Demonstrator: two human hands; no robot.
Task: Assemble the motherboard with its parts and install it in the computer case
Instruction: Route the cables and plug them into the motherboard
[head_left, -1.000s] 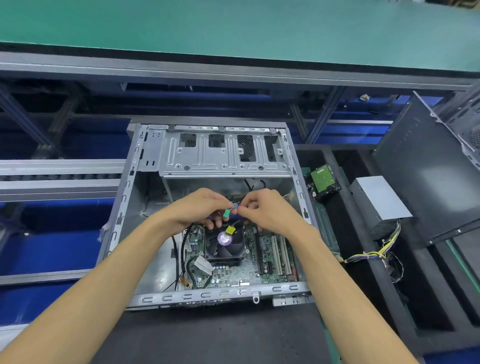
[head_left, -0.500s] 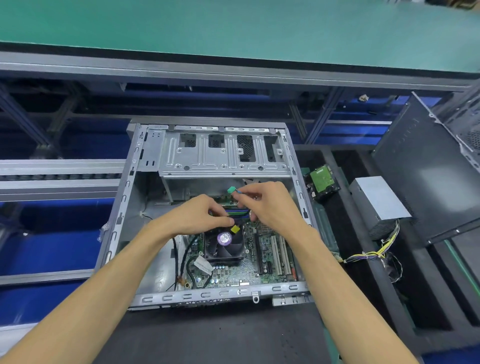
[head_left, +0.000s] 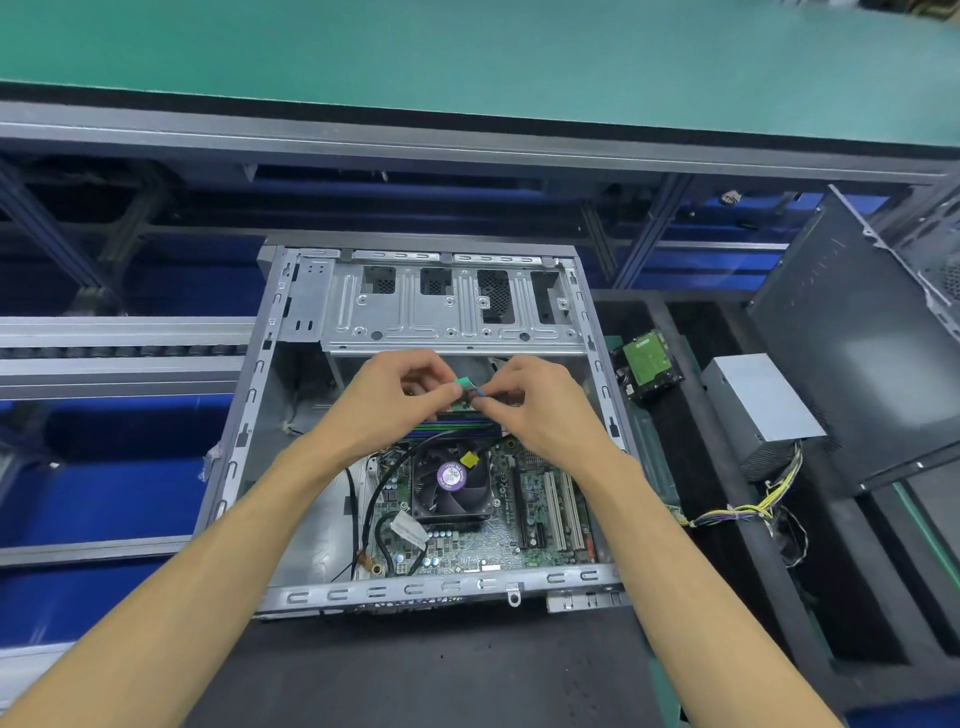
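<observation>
Where hands (head_left: 470, 402) meet, connector (head_left: 464, 385) half-hidden.

The open computer case (head_left: 280, 415) lies flat on a dark mat (head_left: 415, 670), its far end reaching over a metal rail (head_left: 119, 358) on the left. Just to its right, a black tray (head_left: 727, 545) with dividers holds a hard drive (head_left: 647, 361) (green board up) and a grey power supply (head_left: 761, 405) with loose wires. Beyond them runs a green bench (head_left: 467, 57).
</observation>
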